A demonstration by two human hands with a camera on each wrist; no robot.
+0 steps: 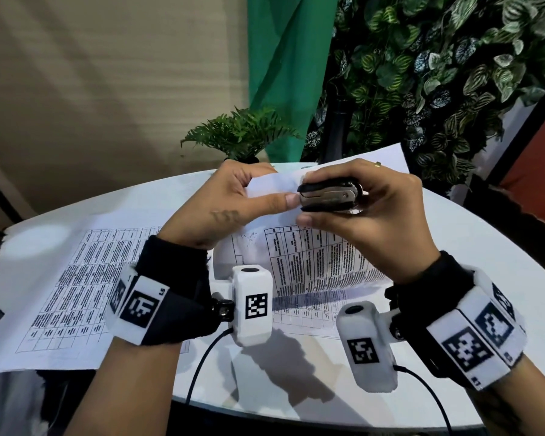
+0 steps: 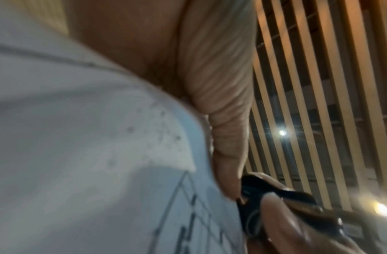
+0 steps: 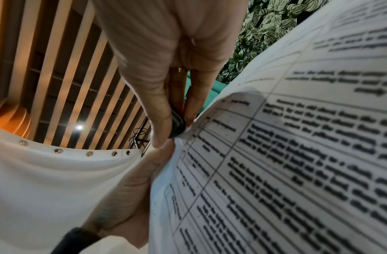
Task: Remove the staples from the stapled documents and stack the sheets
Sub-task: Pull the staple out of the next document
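Observation:
A stapled document (image 1: 321,259) with printed tables is lifted off the white table (image 1: 453,262). My left hand (image 1: 252,196) pinches its top corner between thumb and fingers. My right hand (image 1: 353,196) grips a black and silver staple remover (image 1: 328,196), squeezed at that same corner right beside my left thumb. The staple itself is hidden. In the right wrist view the staple remover (image 3: 177,123) shows between my fingers against the document (image 3: 296,154). In the left wrist view the document (image 2: 79,154) fills the left and the staple remover (image 2: 275,206) sits lower right. A loose printed sheet (image 1: 70,291) lies flat at the left.
A small fern (image 1: 239,133) stands at the table's far edge, behind my hands. Leafy wall plants (image 1: 438,73) and a green cloth (image 1: 283,73) stand beyond. Another sheet (image 1: 309,313) lies under the lifted document. Camera cables (image 1: 202,366) hang over the near table edge.

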